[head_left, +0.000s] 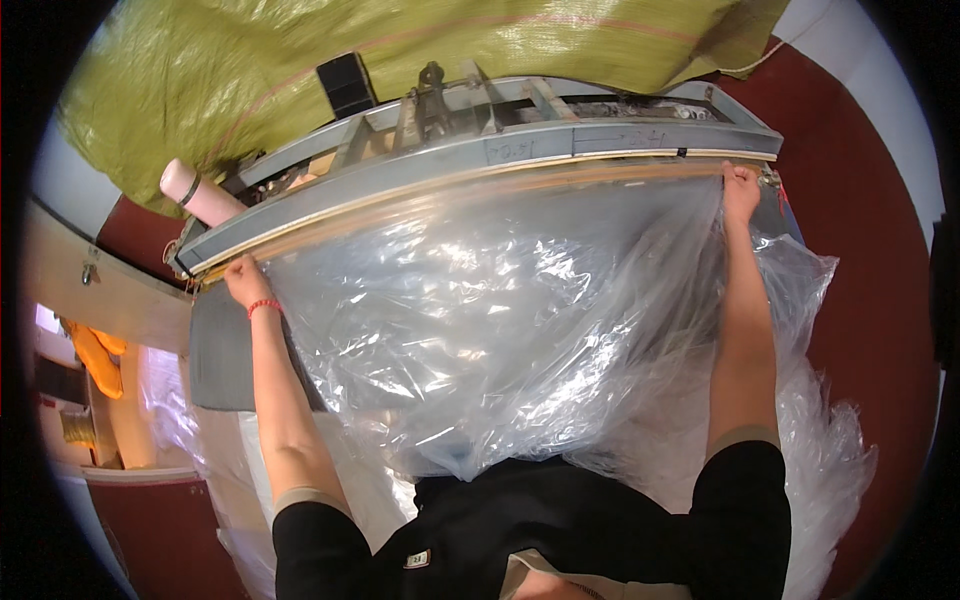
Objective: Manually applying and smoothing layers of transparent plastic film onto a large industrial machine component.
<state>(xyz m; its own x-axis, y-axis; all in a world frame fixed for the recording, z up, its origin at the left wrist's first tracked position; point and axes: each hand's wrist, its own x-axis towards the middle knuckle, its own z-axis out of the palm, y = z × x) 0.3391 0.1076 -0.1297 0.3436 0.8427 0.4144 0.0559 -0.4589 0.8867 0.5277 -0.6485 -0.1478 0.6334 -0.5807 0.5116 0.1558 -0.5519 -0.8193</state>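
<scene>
A wide sheet of clear plastic film (pixel 480 300) stretches between my two hands over a dark grey table surface (pixel 228 350). My left hand (pixel 243 280), with a red bead bracelet at the wrist, is closed on the film's far left edge. At the far right, my right hand (pixel 740 190) grips the film's other far corner, and folds gather below it. Both hands are close to a long wooden strip (pixel 440 207) along the front of a grey metal frame (pixel 460 150). The film sags toward my body in shiny wrinkles.
Metal crossbars (pixel 408 122) span the frame's top. A pink roll (pixel 200 192) leans at its left end. Behind hangs a yellow-green woven tarp (pixel 480 50) with a small black panel (pixel 345 85) before it. More loose film (pixel 825 460) trails down on the right, over reddish-brown floor (pixel 870 300).
</scene>
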